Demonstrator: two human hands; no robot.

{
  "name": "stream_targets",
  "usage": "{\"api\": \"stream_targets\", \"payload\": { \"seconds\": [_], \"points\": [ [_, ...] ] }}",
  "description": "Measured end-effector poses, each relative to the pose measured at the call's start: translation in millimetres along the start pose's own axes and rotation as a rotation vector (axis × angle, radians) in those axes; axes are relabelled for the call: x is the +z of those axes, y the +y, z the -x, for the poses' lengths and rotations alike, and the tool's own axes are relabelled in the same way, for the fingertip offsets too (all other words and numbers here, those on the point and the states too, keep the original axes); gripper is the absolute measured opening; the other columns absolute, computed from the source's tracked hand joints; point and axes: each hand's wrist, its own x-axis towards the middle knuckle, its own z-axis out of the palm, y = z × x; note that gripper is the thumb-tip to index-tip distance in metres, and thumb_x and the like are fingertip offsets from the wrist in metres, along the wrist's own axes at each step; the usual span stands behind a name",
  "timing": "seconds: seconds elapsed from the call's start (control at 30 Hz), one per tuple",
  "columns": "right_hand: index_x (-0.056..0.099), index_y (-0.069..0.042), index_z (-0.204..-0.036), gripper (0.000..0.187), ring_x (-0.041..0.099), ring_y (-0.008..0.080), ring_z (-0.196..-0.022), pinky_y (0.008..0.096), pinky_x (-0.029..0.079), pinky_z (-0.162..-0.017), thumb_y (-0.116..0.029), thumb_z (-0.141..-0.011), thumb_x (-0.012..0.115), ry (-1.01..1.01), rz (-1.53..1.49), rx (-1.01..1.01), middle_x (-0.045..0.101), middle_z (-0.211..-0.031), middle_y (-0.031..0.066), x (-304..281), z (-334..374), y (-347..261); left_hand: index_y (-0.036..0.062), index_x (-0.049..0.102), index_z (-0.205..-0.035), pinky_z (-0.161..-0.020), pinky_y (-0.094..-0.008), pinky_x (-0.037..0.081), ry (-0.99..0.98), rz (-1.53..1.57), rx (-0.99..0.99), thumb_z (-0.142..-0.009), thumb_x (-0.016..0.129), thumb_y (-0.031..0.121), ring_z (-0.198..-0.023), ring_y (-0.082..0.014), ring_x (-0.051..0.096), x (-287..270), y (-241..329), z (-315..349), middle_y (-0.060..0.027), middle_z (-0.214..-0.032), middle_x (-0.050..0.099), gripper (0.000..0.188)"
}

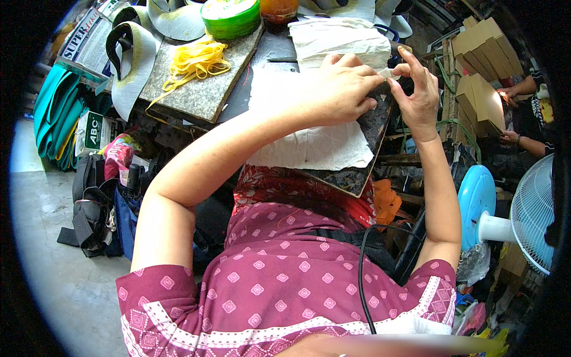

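Over the dark work board (383,122), both hands meet at a small white piece (388,73). My right hand (419,89) pinches it between thumb and fingertips. My left hand (351,83) reaches across from the left with its fingers bent and a fingertip at the same piece; what lies within its grip is hidden. Behind my hands a folded white cloth (339,41) lies on the board. Another white cloth (318,147) spreads out beneath my left forearm. A dark rod-like end (403,49) shows behind my right fingertips.
Yellow strips (196,62) lie heaped on a stone slab (220,92) at left, by a green tub (232,27) and an orange-brown jar (278,11). Grey curved pieces (132,80) stand farther left. At right, a fan (532,220) stands near another person's hands (508,95) holding cardboard (480,101).
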Motion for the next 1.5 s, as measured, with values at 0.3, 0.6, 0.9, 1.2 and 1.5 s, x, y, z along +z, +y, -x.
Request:
{"api": "stream_targets", "payload": {
  "seconds": [0.3,0.6,0.9,1.2,1.5],
  "points": [
    [0.052,-0.018,-0.134,0.062,0.06,0.0155,-0.076,0.034,0.043,-0.083,-0.003,-0.077,0.07,0.016,0.031,-0.059,0.061,-0.08,-0.0051,2,-5,3,0.0123,0.062,-0.127,-0.108,-0.0484,0.031,-0.069,0.017,0.008,-0.091,0.063,0.03,-0.121,-0.0274,0.048,0,0,4,-0.0054,-0.124,0.062,0.041],
    [0.048,-0.018,-0.135,0.07,0.059,0.0194,-0.073,0.0368,0.043,-0.087,0.004,-0.072,0.067,-0.274,0.017,-0.122,0.058,-0.076,-0.0002,-34,23,-8,0.016,0.064,-0.124,-0.113,-0.0582,0.023,-0.225,-0.198,0.069,-0.09,0.062,0.039,-0.124,-0.026,0.048,-9,14,9,-0.0011,-0.12,0.064,0.041],
    [0.061,-0.016,-0.132,0.064,0.051,0.0327,-0.117,0.0433,0.036,-0.104,-0.062,-0.099,0.032,-0.27,0.011,0.184,0.057,-0.125,0.0139,-58,25,-8,0.0102,0.059,-0.125,-0.114,-0.0646,0.018,-0.226,-0.193,0.062,-0.091,0.058,0.048,-0.121,-0.0316,0.051,-6,38,16,-0.0117,-0.115,0.062,0.051],
    [0.057,-0.015,-0.136,0.072,0.036,0.032,-0.136,0.0563,0.018,-0.114,-0.068,-0.097,0.028,-0.302,0.233,0.006,0.046,-0.145,0.0103,-35,14,-19,0.0105,0.053,-0.13,-0.111,-0.0638,0.026,-0.065,-0.095,0.065,-0.088,0.063,0.047,-0.12,-0.0386,0.05,3,52,37,-0.0235,-0.135,0.047,0.057],
    [0.032,-0.008,-0.151,0.071,0.059,0.01,-0.094,0.0255,0.046,-0.09,0.001,-0.089,0.065,-0.185,-1.034,0.761,0.062,-0.1,0.0053,-40,34,-17,0.013,0.051,-0.137,-0.111,-0.0594,0.032,-0.147,-0.005,0.06,-0.088,0.066,0.039,-0.126,-0.0412,0.047,-2,55,41,-0.0197,-0.146,0.039,0.057]
  ]
}}
